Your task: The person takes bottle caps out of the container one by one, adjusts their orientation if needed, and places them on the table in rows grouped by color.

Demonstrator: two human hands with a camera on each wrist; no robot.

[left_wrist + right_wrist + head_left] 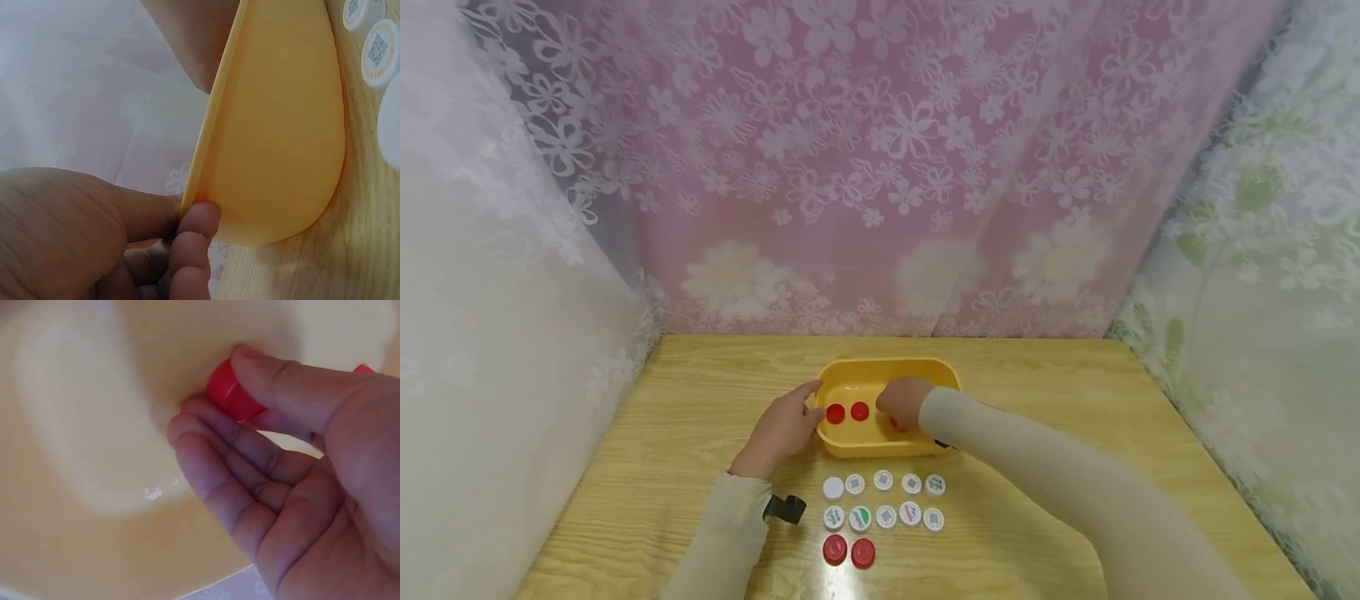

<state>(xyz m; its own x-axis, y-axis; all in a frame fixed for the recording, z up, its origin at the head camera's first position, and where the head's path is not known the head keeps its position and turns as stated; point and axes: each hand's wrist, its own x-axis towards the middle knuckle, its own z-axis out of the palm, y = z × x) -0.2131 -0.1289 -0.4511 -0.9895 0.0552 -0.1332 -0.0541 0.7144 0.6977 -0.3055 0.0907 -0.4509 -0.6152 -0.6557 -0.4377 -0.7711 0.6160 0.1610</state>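
Observation:
A yellow plastic basin [872,451] stands on the wooden table. My left hand [786,429] is at its left end; in the left wrist view the thumb and fingers pinch the basin's rim [209,134]. Inside the basin is my right hand [906,402]. The right wrist view shows it pinching a red bottle cap [228,394] between thumb and fingers. Two red caps, one by the left wall [836,413] and another beside it [860,411], lie on the basin floor. Some red [897,423] shows below the right hand, mostly hidden.
In front of the basin, white bottle caps [886,517] lie in two rows, several with printed tops. Nearer me are two red caps, a left one [835,549] and a right one [862,553]. Floral curtains [880,167] enclose the table [1037,375] at the back and sides.

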